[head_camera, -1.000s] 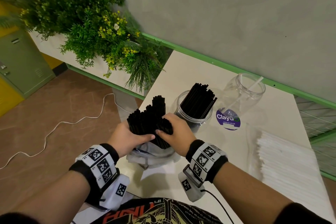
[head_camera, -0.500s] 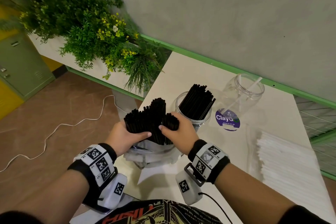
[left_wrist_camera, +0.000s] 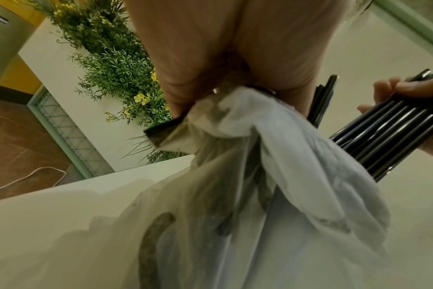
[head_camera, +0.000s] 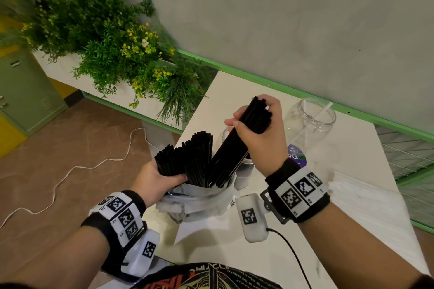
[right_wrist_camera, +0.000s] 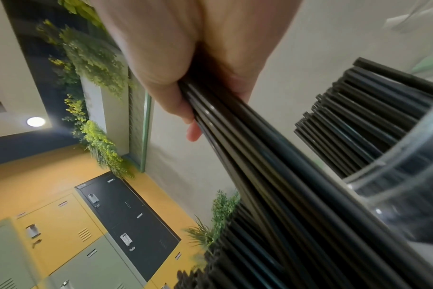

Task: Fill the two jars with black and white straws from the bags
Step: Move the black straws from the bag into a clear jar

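The right hand (head_camera: 259, 135) has its fingers curled tight round a bundle of black straws (head_camera: 237, 145), too many to count. The bundle's long axis slants from its lower end in the plastic bag (head_camera: 202, 204) up toward 1 o'clock, its top ends level with the fingertips. The left hand (head_camera: 156, 179) wraps its fingers round the remaining black straws in the bag (head_camera: 187, 162), which stand nearly upright, leaning slightly toward 11 o'clock. There are 2 clear jars: one jar with black straws (right_wrist_camera: 373, 121) sits behind the right hand, largely hidden in the head view; the other, a jar with a purple label (head_camera: 310, 124), stands at 2 o'clock from the bag and holds 1 white straw (head_camera: 325, 110) tilted toward 1 o'clock. A stack of white straws (head_camera: 366, 202) lies flat at 3 o'clock on the white table (head_camera: 234, 91).
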A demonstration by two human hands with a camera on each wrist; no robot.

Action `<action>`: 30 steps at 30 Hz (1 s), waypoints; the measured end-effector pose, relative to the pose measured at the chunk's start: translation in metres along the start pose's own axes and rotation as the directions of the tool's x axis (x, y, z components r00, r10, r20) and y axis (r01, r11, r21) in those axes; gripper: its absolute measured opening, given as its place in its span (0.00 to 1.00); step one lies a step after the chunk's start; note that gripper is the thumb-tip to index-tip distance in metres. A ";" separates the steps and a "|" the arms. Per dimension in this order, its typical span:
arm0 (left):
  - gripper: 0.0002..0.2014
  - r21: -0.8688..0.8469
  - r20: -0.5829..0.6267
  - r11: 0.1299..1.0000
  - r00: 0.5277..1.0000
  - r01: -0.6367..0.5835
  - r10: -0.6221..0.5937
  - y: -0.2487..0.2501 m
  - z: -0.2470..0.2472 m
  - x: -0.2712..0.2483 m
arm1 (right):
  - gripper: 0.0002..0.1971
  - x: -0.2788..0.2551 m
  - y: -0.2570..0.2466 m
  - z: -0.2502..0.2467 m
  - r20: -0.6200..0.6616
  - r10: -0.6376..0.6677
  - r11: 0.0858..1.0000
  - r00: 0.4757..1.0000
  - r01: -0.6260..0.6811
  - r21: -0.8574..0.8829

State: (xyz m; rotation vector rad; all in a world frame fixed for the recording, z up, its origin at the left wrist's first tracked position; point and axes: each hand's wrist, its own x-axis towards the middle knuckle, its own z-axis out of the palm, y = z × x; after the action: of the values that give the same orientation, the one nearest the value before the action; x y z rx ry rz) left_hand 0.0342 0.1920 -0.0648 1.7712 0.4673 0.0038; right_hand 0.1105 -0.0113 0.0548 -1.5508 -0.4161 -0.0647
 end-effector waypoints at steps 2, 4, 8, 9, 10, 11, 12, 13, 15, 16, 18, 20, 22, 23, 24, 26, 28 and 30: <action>0.15 0.008 0.005 1.000 1.000 -0.007 0.007 -0.001 0.000 0.000 | 0.31 0.005 -0.004 -0.002 -0.025 -0.028 0.999 0.999 0.027 -0.022; 0.15 0.017 -0.007 1.000 1.000 -0.007 0.007 0.000 0.001 0.000 | 0.33 0.010 -0.005 -0.003 -0.045 -0.035 0.999 0.998 0.033 -0.041; 0.15 0.011 -0.004 1.000 1.000 -0.004 0.004 0.002 0.001 0.002 | 0.25 0.016 -0.008 -0.005 -0.054 -0.044 0.998 0.998 0.042 -0.037; 0.15 0.010 0.001 1.000 1.000 -0.004 0.004 0.002 0.001 0.002 | 0.24 0.017 -0.011 -0.006 -0.052 -0.055 0.998 0.997 0.054 -0.037; 0.14 0.007 0.001 1.000 1.000 -0.001 0.001 0.001 0.000 0.003 | 0.23 0.019 -0.015 -0.007 -0.050 -0.066 0.997 0.997 0.065 -0.029; 0.14 0.002 0.000 1.000 1.000 -0.001 0.001 -0.001 -0.001 0.004 | 0.23 0.020 -0.019 -0.008 -0.051 -0.073 0.997 0.996 0.073 -0.017; 0.13 0.002 0.001 1.000 1.000 -0.003 0.003 -0.002 -0.001 0.004 | 0.23 0.022 -0.023 -0.010 -0.053 -0.077 0.997 0.996 0.077 -0.006; 0.14 0.008 0.002 1.000 1.000 -0.004 0.004 -0.002 -0.002 0.005 | 0.23 0.024 -0.026 -0.011 -0.056 -0.078 0.997 0.995 0.078 0.003; 0.15 0.003 0.003 1.000 1.000 0.002 -0.002 -0.003 -0.002 0.006 | 0.23 0.028 -0.033 -0.015 -0.057 -0.080 0.997 0.995 0.081 0.017; 0.17 -0.016 0.003 1.000 1.000 0.007 -0.007 -0.003 -0.001 0.007 | 0.23 0.030 -0.037 -0.017 -0.056 -0.085 0.996 0.995 0.086 0.020; 0.17 -0.044 0.000 0.999 1.000 0.012 -0.012 -0.004 -0.001 0.008 | 0.23 0.034 -0.044 -0.023 -0.061 -0.101 0.995 0.993 0.102 0.017; 0.15 -0.042 -0.002 0.999 1.000 0.014 -0.014 -0.004 -0.002 0.009 | 0.23 0.039 -0.051 -0.029 -0.074 -0.122 0.992 0.990 0.122 0.004; 0.15 -0.029 -0.001 0.999 1.000 0.015 -0.015 -0.006 -0.003 0.010 | 0.23 0.044 -0.056 -0.035 -0.102 -0.141 0.990 0.985 0.139 -0.026; 0.15 -0.023 0.001 1.000 1.000 0.011 -0.010 -0.005 -0.003 0.010 | 0.23 0.046 -0.058 -0.037 -0.121 -0.156 0.987 0.980 0.151 -0.047; 0.15 -0.019 0.002 1.000 1.000 0.007 -0.007 -0.005 -0.003 0.010 | 0.23 0.048 -0.059 -0.038 -0.139 -0.175 0.984 0.975 0.166 -0.069; 0.13 -0.015 0.007 1.000 1.000 -0.001 0.001 -0.004 -0.003 0.010 | 0.23 0.052 -0.057 -0.040 -0.174 -0.216 0.974 0.961 0.199 -0.109; 0.13 -0.010 0.014 1.000 1.000 -0.010 0.010 -0.002 -0.002 0.009 | 0.24 0.056 -0.052 -0.040 -0.199 -0.253 0.962 0.947 0.225 -0.152; 0.13 -0.010 0.016 1.000 1.000 -0.010 0.010 -0.001 -0.002 0.009 | 0.25 0.057 -0.043 -0.040 -0.212 -0.270 0.953 0.939 0.229 -0.199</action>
State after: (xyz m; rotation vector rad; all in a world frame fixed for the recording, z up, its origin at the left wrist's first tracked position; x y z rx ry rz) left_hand 0.0415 0.1964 -0.0677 1.7625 0.4463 -0.0010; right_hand 0.1598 -0.0392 0.1143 -1.6291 -0.4241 -0.4911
